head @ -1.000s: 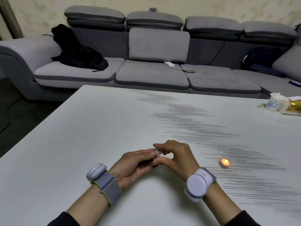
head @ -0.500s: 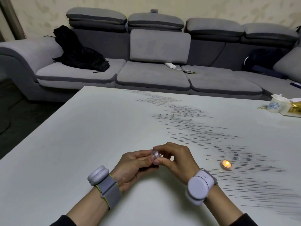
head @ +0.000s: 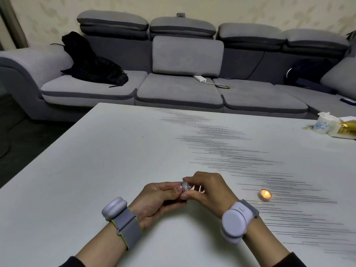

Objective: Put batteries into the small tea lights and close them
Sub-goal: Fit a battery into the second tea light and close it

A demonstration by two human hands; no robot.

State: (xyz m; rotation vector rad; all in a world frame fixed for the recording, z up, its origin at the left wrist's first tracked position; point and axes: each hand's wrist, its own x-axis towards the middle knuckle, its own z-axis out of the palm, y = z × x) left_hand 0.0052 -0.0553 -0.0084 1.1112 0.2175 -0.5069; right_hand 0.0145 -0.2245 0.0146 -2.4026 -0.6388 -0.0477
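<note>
A small clear tea light (head: 186, 185) is pinched between both hands just above the white table (head: 96, 160), near its front edge. My left hand (head: 157, 199) grips it from the left with thumb and fingers. From the right, my right hand (head: 209, 190) closes thumb and forefinger around the same tea light. Its underside and any battery are hidden by my fingers. A second tea light (head: 265, 195) stands lit, glowing orange, on the table to the right of my right hand.
A white cup (head: 322, 125) and gold-wrapped items (head: 346, 128) sit at the table's far right edge. Behind the table stretches a grey sofa (head: 181, 89) with a black jacket (head: 92, 64) and a white power strip (head: 200, 78) on it.
Both hands have stayed together on the tea light, with fingers shifting slightly around it. The view has tilted a little. The lit tea light has not moved.
</note>
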